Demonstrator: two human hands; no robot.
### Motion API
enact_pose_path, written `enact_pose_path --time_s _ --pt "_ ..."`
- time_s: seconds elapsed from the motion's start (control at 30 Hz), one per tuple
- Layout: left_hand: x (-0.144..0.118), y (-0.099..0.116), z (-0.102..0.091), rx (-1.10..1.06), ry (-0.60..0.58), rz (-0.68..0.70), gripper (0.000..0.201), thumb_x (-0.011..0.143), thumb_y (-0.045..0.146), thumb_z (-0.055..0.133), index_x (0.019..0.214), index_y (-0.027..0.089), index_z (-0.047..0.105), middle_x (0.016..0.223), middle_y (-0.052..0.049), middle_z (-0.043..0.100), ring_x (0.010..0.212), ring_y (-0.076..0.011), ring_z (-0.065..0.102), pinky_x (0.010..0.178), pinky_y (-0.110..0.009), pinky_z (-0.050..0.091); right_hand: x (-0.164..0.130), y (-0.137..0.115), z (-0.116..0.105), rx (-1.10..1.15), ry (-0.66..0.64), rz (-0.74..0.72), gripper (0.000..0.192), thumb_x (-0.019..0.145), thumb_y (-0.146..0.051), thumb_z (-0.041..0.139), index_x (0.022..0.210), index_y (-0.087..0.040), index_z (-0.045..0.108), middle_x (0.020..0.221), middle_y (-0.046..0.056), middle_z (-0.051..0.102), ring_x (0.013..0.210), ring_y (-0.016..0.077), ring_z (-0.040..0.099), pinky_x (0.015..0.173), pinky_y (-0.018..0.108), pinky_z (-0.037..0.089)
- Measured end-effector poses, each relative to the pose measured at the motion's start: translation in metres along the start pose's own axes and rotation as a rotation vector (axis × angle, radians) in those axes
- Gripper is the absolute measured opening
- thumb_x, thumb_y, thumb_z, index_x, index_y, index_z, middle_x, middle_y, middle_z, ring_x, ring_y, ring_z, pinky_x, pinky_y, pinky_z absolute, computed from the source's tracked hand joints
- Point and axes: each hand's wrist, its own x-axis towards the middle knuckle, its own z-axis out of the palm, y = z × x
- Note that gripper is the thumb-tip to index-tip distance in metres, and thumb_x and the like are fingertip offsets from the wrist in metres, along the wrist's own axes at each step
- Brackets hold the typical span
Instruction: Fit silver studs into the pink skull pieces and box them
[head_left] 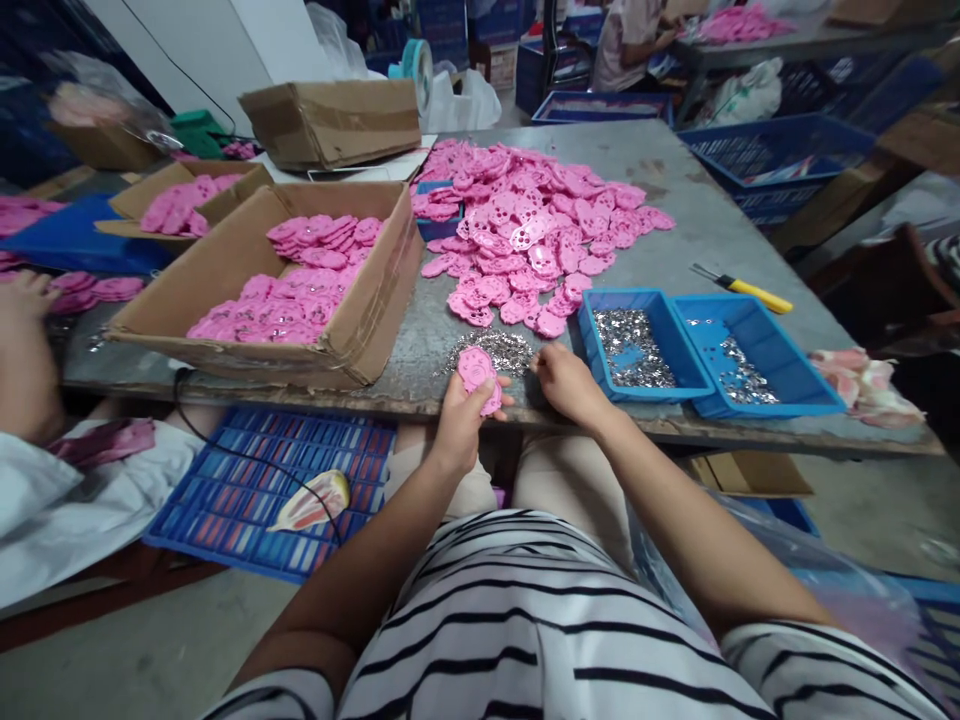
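The left hand [459,418] grips a flat pink plastic piece [480,378] with round holes; the fingers are closed around its lower edge and the piece stands tilted at the near edge of the grey worktop [705,230]. The right hand [568,383] rests just beside it, to the right, with the fingertips pinched together at the small heap of silver metal bits [499,350] on the worktop. I cannot tell if it already holds one bit. This heap lies directly behind the pink piece, touching both hands' reach, and the right hand is nearer to it.

Further back, a big loose pile of the same pink pieces [536,225] spreads over the middle of the worktop. To the left stands an open brown cardboard box [360,330], and inside it pink pieces lie in layers. Behind it, a smaller cardboard box [142,195] also holds pink pieces. To the right of the right hand there are two shallow blue plastic trays: the nearer tray [592,345] is well filled with silver bits, the farther tray [795,370] has only few of them scattered. A yellow-handled cutter [746,290] lies behind the trays. Another person's hand [26,350] is at the far left edge.
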Motion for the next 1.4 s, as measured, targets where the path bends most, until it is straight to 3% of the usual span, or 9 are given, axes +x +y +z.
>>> enact_pose_path --time_s 0.07,0.2,0.33,0.43,0.67,0.83,1.07,1.4 --pt "0.001 -0.001 0.001 -0.002 0.005 -0.005 0.047 0.066 0.033 0.078 0.101 0.017 0.05 0.082 -0.002 0.069 0.059 -0.012 0.064 0.048 -0.02 0.046 0.0 0.002 0.003 0.344 0.016 0.048 0.016 0.082 -0.014 0.055 0.068 -0.02 0.05 0.071 0.003 0.056 0.066 0.0155 0.052 0.063 0.028 0.041" --pt "0.001 -0.003 0.007 0.005 0.007 -0.012 0.048 0.063 0.03 0.079 0.099 0.018 0.05 0.082 -0.001 0.069 0.059 -0.0109 0.063 0.048 -0.02 0.046 -0.006 0.0 0.007 1.02 -0.141 0.158 0.031 0.07 -0.04 0.073 0.066 -0.021 0.049 0.052 -0.008 0.039 0.045 0.0067 0.03 0.044 0.023 0.027" --pt "0.001 -0.004 0.013 0.005 -0.012 -0.017 0.047 0.063 0.029 0.079 0.099 0.018 0.05 0.082 0.0 0.068 0.059 -0.0103 0.063 0.048 -0.02 0.045 -0.014 -0.005 0.004 1.261 -0.219 0.177 0.043 0.054 -0.045 0.085 0.075 -0.018 0.059 0.053 -0.008 0.046 0.043 0.0034 0.026 0.041 0.021 0.019" --pt "0.0 -0.005 0.013 -0.002 -0.01 -0.022 0.048 0.064 0.03 0.079 0.1 0.018 0.05 0.082 0.0 0.068 0.058 -0.0102 0.062 0.048 -0.02 0.045 -0.018 -0.007 0.0 1.305 -0.262 0.169 0.043 0.055 -0.044 0.086 0.079 -0.016 0.065 0.053 -0.007 0.047 0.043 0.0034 0.028 0.041 0.021 0.017" --pt "-0.006 -0.002 0.011 0.016 -0.013 -0.003 0.046 0.063 0.031 0.078 0.095 0.017 0.049 0.081 0.0 0.068 0.057 -0.01 0.062 0.047 -0.02 0.045 -0.02 -0.005 -0.003 1.383 -0.214 0.214 0.043 0.044 -0.041 0.092 0.062 -0.015 0.063 0.061 0.0 0.061 0.041 0.0015 0.029 0.038 0.021 0.013" --pt "-0.008 -0.001 0.015 0.028 0.001 0.027 0.043 0.061 0.026 0.078 0.092 0.018 0.049 0.078 0.001 0.067 0.055 -0.0098 0.062 0.044 -0.019 0.043 -0.022 -0.006 -0.005 1.369 -0.175 0.246 0.042 0.042 -0.042 0.093 0.06 -0.015 0.066 0.051 -0.005 0.051 0.038 0.0004 0.024 0.039 0.021 0.011" --pt "-0.006 -0.002 0.022 0.05 0.028 0.086 0.045 0.059 0.029 0.08 0.089 0.018 0.049 0.074 0.002 0.066 0.052 -0.0095 0.061 0.04 -0.017 0.039 -0.024 -0.009 -0.004 1.304 -0.168 0.241 0.042 0.042 -0.045 0.091 0.059 -0.016 0.067 0.062 0.001 0.063 0.041 0.0021 0.029 0.04 0.022 0.013" --pt "-0.005 -0.002 0.023 0.096 0.096 0.077 0.043 0.056 0.024 0.08 0.085 0.018 0.049 0.065 0.006 0.06 0.047 -0.0074 0.057 0.036 -0.015 0.034 -0.03 -0.014 -0.003 1.133 -0.118 0.198 0.034 0.049 -0.041 0.086 0.055 -0.016 0.064 0.057 0.0 0.057 0.044 0.0048 0.032 0.041 0.023 0.016"
